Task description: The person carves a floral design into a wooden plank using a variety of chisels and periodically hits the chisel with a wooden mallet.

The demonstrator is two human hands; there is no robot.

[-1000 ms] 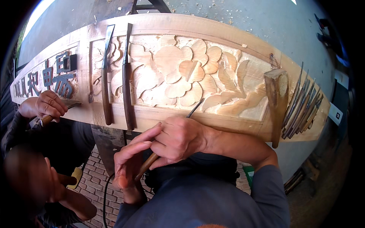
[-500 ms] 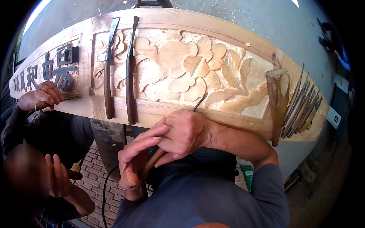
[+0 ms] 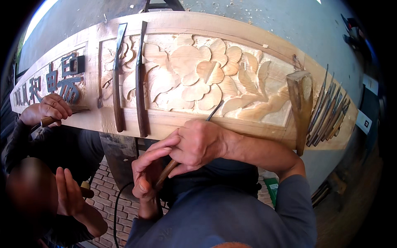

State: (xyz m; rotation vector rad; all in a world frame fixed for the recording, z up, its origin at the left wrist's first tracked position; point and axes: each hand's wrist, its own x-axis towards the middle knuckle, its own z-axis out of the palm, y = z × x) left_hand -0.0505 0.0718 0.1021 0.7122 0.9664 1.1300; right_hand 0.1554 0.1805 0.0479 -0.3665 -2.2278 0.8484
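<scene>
A carved wooden panel (image 3: pixel 194 18) with flowers and leaves in relief lies across the bench before me. My right hand (image 3: pixel 198 142) is closed round the shank and upper handle of a carving chisel (image 3: pixel 168 168), whose thin dark blade slants up to the lower edge of the carved leaves. My left hand (image 3: pixel 147 173) cups the handle's butt end against its palm, its fingers long and touching my right hand. Two long-handled chisels, one with a bright blade (image 3: pixel 118 78) and one darker (image 3: pixel 141 82), lie across the panel to the left of the flowers.
A wooden mallet (image 3: pixel 300 107) lies on the panel's right part, beside a row of several slim carving tools (image 3: pixel 326 120). At left, a co-worker's hand (image 3: pixel 53 108) holds a tool near dark carved characters (image 3: pixel 70 78); their other hand (image 3: pixel 68 194) is lower, by a wooden handle.
The view has shifted slightly. My hands keep the same grip, the chisel tip staying by the carved leaves. The co-worker's lower hand appears slightly farther right and down.
</scene>
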